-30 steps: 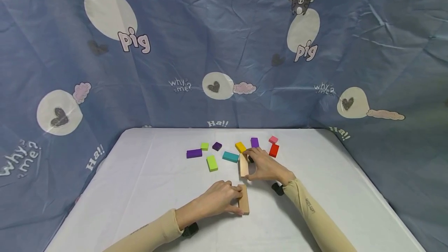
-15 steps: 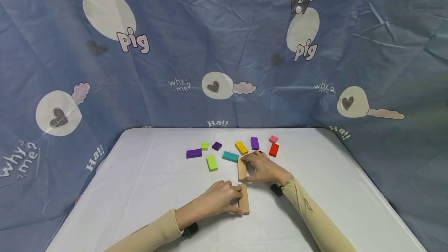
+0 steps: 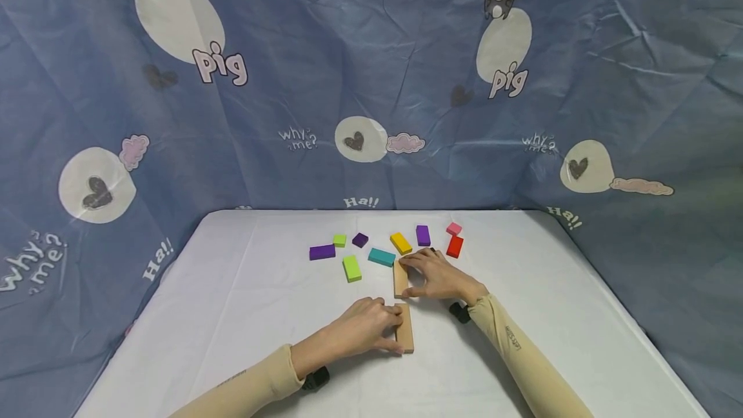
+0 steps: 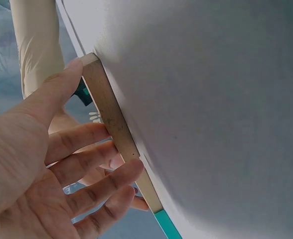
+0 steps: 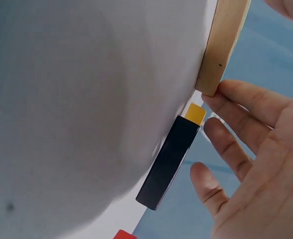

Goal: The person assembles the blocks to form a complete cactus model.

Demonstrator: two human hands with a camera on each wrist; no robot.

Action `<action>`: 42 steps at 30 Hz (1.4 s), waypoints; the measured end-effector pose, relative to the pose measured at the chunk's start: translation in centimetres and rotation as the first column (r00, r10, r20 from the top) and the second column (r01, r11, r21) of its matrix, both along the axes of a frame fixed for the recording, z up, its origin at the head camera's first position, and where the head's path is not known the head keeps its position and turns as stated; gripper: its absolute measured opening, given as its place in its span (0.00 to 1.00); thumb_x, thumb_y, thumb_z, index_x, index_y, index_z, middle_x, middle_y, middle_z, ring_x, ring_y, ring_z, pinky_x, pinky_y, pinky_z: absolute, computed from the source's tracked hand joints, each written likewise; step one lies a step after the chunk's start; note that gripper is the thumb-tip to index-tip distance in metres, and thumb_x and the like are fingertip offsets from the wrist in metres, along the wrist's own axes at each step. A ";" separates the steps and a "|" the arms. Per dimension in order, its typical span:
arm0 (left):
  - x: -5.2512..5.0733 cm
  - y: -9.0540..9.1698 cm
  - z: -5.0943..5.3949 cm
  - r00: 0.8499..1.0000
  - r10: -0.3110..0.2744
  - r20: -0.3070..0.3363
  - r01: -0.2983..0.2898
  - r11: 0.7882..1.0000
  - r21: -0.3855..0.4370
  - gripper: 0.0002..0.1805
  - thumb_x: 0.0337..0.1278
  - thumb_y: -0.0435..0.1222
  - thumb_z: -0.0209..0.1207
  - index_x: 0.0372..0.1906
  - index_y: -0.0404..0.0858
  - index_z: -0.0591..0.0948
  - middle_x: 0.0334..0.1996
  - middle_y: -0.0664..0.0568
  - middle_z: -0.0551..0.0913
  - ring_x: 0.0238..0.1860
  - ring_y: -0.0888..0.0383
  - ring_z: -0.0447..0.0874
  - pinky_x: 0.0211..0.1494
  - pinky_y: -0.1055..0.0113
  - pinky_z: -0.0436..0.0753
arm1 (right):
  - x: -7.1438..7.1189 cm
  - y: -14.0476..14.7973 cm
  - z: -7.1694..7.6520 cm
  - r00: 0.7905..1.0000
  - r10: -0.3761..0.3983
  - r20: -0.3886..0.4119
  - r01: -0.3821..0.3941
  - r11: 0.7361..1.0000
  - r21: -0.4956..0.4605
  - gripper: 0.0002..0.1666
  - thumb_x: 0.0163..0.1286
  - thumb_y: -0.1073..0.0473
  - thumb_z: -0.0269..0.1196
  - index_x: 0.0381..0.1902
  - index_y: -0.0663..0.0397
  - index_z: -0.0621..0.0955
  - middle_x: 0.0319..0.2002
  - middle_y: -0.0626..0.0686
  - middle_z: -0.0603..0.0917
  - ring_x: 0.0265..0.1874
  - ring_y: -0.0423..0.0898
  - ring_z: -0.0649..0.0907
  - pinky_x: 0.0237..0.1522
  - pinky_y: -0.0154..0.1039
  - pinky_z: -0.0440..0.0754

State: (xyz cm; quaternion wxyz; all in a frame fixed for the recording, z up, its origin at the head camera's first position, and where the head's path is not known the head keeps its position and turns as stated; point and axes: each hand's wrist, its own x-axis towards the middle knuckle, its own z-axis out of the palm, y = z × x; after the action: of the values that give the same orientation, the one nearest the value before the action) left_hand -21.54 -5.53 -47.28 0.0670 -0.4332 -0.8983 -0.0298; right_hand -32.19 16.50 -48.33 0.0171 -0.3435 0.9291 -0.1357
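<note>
Two plain wooden blocks lie flat on the white table, one behind the other with a small gap in the head view. My left hand (image 3: 364,328) holds the nearer wooden block (image 3: 406,335), thumb at its near end and fingertips along its side and top. My right hand (image 3: 440,276) pinches the farther wooden block (image 3: 400,281) between thumb and fingers at its two ends. In the right wrist view, a black block (image 5: 169,162) lies close to the right fingertips; the hand mostly hides it in the head view. A teal block (image 3: 382,257) sits just beyond the farther wooden one.
Behind the right hand lie yellow (image 3: 400,243), purple (image 3: 423,235), red (image 3: 455,247) and pink (image 3: 454,229) blocks. Farther left are a long green block (image 3: 351,268), a small green block (image 3: 339,240), a dark purple block (image 3: 360,240) and a long purple block (image 3: 322,252).
My right hand has lowered the farther wooden block and drawn it slightly nearer, away from the yellow block. The left hand and its wooden block have stayed in place.
</note>
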 end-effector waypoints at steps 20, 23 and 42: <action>0.0 0.1 -0.2 1.000 0.000 -0.002 0.000 1.000 -0.003 0.28 0.47 0.64 0.61 0.46 0.49 0.86 0.53 0.59 0.83 0.38 0.61 0.83 0.40 0.66 0.81 | 0.3 -0.1 -0.2 1.000 0.025 -0.008 -0.025 1.000 0.016 0.45 0.52 0.28 0.65 0.64 0.42 0.75 0.62 0.44 0.76 0.62 0.46 0.68 0.65 0.54 0.62; 0.1 0.1 -0.2 1.000 -0.004 -0.006 0.004 1.000 0.002 0.28 0.47 0.64 0.61 0.46 0.49 0.86 0.53 0.59 0.84 0.38 0.61 0.83 0.40 0.66 0.81 | 0.4 -0.2 0.0 0.999 0.032 0.001 -0.032 0.999 0.009 0.44 0.53 0.29 0.65 0.63 0.42 0.76 0.62 0.45 0.77 0.62 0.46 0.68 0.66 0.54 0.61; 0.1 0.0 0.0 0.999 -0.006 -0.038 0.007 1.000 0.012 0.29 0.46 0.64 0.62 0.46 0.49 0.86 0.51 0.61 0.84 0.36 0.62 0.82 0.39 0.67 0.81 | 0.7 -0.3 0.6 0.998 0.047 0.035 -0.047 0.999 -0.015 0.39 0.53 0.34 0.68 0.61 0.42 0.77 0.60 0.44 0.78 0.62 0.45 0.69 0.68 0.54 0.60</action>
State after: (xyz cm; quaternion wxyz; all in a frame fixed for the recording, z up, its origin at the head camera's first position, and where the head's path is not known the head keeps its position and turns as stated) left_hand -21.46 -5.50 -47.32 0.0864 -0.4362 -0.8953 -0.0272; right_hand -31.54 16.25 -47.72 0.0341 -0.3630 0.9193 -0.1481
